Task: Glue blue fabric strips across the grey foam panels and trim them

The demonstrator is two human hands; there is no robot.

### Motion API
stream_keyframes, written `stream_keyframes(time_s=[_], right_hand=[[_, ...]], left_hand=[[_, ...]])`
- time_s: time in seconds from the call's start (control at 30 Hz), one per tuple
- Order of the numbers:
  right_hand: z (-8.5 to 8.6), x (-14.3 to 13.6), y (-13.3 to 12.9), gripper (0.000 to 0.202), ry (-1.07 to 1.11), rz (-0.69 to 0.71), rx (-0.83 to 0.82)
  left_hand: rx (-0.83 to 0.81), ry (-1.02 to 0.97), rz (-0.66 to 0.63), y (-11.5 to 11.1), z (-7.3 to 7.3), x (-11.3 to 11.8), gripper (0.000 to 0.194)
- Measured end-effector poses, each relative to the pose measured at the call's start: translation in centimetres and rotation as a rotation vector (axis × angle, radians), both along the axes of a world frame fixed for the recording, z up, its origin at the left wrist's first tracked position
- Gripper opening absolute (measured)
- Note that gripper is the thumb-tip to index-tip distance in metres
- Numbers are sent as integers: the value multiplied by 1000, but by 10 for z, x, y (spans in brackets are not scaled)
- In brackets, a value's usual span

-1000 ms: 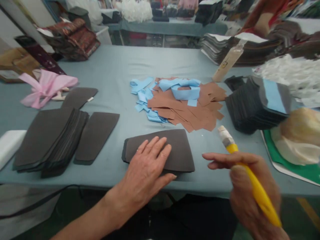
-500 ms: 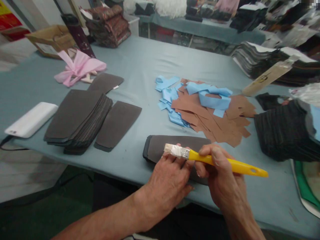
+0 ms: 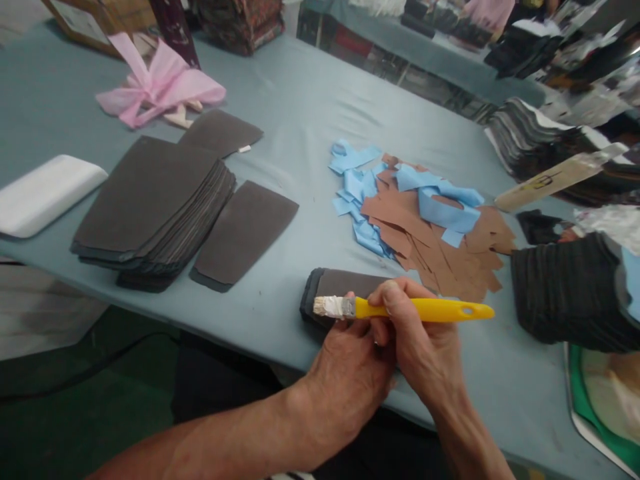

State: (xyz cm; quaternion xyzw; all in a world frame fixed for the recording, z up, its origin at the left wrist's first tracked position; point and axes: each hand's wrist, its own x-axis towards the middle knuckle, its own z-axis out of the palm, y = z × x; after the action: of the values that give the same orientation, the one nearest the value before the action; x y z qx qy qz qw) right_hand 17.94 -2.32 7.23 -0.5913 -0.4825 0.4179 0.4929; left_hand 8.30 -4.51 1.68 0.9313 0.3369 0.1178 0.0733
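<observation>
A small stack of dark panels (image 3: 350, 281) lies at the near edge of the table. Over it, my right hand (image 3: 417, 333) grips a yellow-handled brush (image 3: 427, 309), its bristles pointing left and whitish near the metal band. My left hand (image 3: 350, 373) rests on the near side of the stack, below the brush; its fingertips are partly hidden by the brush and my right hand, so what they grip is unclear. To the left, a larger fanned pile of dark panels (image 3: 145, 193) sits beside a separate dark panel (image 3: 247, 230).
Brown pieces (image 3: 425, 247) and blue strips (image 3: 450, 207) lie beyond my hands. On the right are a clear bottle (image 3: 555, 179) and a dark stack (image 3: 565, 287). A white device (image 3: 50, 193) and pink cloth (image 3: 160, 83) are on the left.
The brush and my right hand have moved left over the stack, closer to my left hand. The camera view has shifted and tilted.
</observation>
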Motion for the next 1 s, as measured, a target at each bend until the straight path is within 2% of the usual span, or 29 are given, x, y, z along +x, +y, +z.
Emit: stream_keyframes(time_s=[0.13,0.37,0.53,0.63,0.8,1.0], right_hand=[[0,-4,7,50,-80,14,12],[-1,-7,19,45,-136,-58,47],[0,-4,28,43,-137,-58,83],[2,-2,28,41,-142,-57,84],[5,-7,26,40,-104,-98,67],[5,-9,19,39,-102,-49,23]], left_hand=[[41,18,9,-1,1,1,48],[45,-38,27,2,6,-2,63],[49,-66,48,3,7,-5,58],[31,-70,37,2,6,-5,54],[20,-54,20,3,7,-5,59],[8,-53,27,2,4,-2,60]])
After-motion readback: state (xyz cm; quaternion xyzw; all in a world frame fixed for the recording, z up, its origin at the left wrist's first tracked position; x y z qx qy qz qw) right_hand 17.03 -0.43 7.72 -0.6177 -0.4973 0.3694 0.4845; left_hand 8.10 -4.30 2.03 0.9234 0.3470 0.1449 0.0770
